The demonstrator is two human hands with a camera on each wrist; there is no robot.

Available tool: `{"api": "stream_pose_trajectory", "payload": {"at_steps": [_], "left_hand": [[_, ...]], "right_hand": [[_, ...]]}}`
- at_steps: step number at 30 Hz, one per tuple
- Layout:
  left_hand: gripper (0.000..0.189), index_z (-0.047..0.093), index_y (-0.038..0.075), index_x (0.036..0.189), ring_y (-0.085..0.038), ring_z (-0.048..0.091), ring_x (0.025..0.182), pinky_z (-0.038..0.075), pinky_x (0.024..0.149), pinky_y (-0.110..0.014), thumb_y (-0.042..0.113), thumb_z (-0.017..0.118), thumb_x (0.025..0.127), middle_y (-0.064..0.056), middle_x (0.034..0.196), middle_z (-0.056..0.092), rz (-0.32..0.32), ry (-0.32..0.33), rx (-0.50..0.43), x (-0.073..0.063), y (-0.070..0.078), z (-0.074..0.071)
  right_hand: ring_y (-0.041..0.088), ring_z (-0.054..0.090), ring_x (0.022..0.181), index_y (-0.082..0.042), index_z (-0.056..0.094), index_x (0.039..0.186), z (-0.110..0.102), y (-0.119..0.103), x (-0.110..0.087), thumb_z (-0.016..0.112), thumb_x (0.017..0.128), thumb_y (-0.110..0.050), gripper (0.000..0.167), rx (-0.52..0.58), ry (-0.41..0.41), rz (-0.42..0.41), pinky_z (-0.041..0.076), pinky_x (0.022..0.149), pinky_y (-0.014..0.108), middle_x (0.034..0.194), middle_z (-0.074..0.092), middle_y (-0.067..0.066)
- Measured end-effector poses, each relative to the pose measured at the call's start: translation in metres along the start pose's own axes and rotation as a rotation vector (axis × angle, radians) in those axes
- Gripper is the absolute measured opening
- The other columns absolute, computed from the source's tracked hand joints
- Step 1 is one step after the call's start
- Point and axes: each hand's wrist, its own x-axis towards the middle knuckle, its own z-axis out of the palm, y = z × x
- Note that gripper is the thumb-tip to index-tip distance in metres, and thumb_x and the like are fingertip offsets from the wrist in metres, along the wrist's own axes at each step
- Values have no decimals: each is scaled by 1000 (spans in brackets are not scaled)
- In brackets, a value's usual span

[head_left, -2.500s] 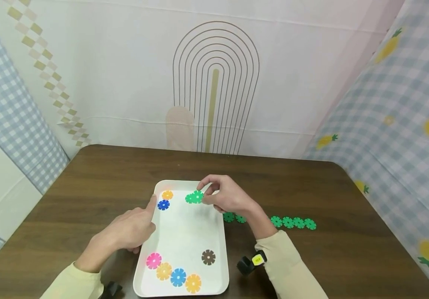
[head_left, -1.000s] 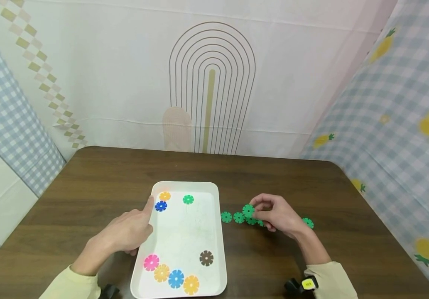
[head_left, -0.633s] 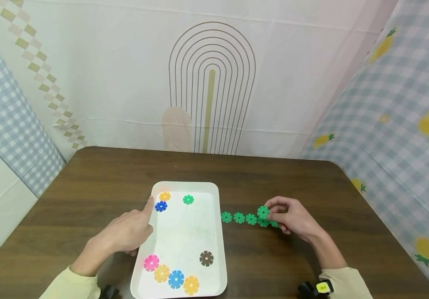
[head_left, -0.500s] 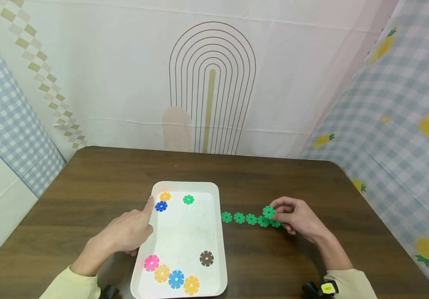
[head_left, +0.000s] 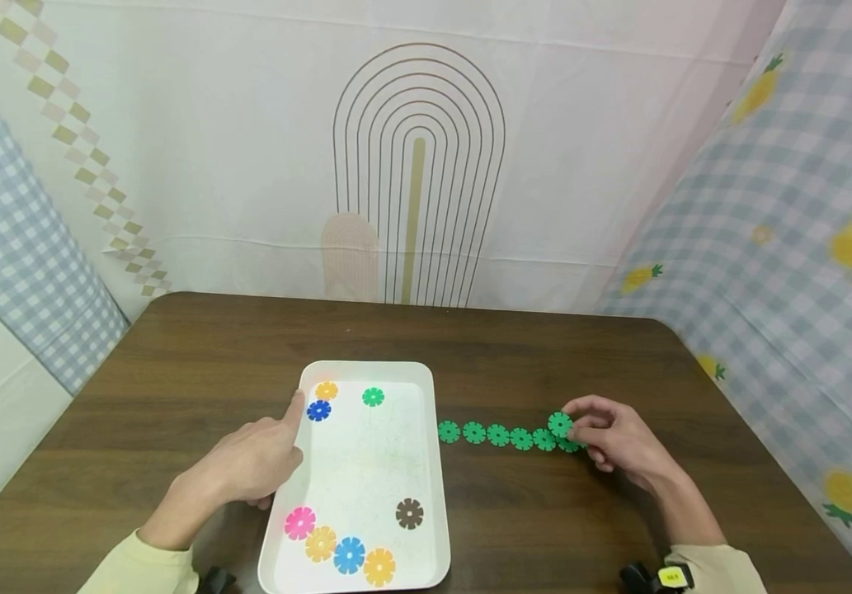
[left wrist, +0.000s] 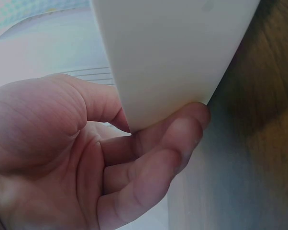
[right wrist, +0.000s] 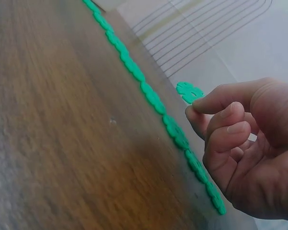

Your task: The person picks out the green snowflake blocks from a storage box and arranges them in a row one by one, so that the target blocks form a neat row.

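My right hand (head_left: 618, 437) pinches a green flower-shaped plastic disc (head_left: 560, 425) between thumb and fingertips. It is held above the right part of a row of similar green discs (head_left: 497, 436) on the table; in the right wrist view the pinched disc (right wrist: 187, 91) shows clear of that row. My left hand (head_left: 251, 458) holds the left edge of a white tray (head_left: 366, 462), index finger along the rim. The left wrist view has the thumb and curled fingers at the tray's side (left wrist: 158, 62). One green disc (head_left: 373, 397) lies in the tray near its far end.
Also in the tray are a yellow disc (head_left: 327, 390) and a dark blue one (head_left: 318, 410) at the far left, a brown one (head_left: 409, 513), and a curved line of pink (head_left: 300, 523), yellow and blue (head_left: 349, 555) discs. A wooden table (head_left: 529, 528) carries everything; a patterned curtain hangs behind.
From over the tray's far end, my right hand has moved right along the green row with a disc pinched, leaving one green disc in the tray. The left hand has stayed at the tray edge.
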Motion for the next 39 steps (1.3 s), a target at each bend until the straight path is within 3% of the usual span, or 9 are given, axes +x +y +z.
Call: {"api": "stream_pose_trajectory", "payload": {"at_steps": [7, 14, 24, 39], "left_hand": [[85, 3, -8, 166, -18, 57, 41, 43, 51, -33, 7, 53, 98, -3, 66, 56, 3, -7, -4, 0, 0, -1], [84, 5, -8, 166, -18, 57, 41, 42, 49, -33, 8, 53, 98, -4, 65, 57, -6, -9, -2, 1, 1, -1], [85, 5, -7, 166, -19, 58, 42, 44, 50, -33, 9, 53, 98, -5, 74, 56, -24, -6, -12, 1, 0, 0], [87, 2, -6, 166, -21, 57, 43, 44, 50, -34, 9, 53, 98, -5, 74, 56, -28, -18, -26, 1, 1, 0]], "right_hand": [[10, 46, 54, -3, 58, 132, -11, 6, -3, 67, 102, -14, 33, 24, 21, -15, 42, 49, 29, 88, 71, 3], [9, 45, 55, -8, 60, 130, -33, 18, -11, 65, 102, -12, 29, 36, 96, -18, 42, 49, 28, 85, 69, 0], [8, 46, 54, -21, 64, 121, -64, 36, -18, 69, 100, -14, 23, 39, 154, 51, 44, 49, 28, 71, 57, -4], [10, 40, 51, -5, 59, 134, -76, 55, -21, 67, 99, -12, 37, -66, 160, 109, 40, 48, 33, 61, 46, -4]]}}
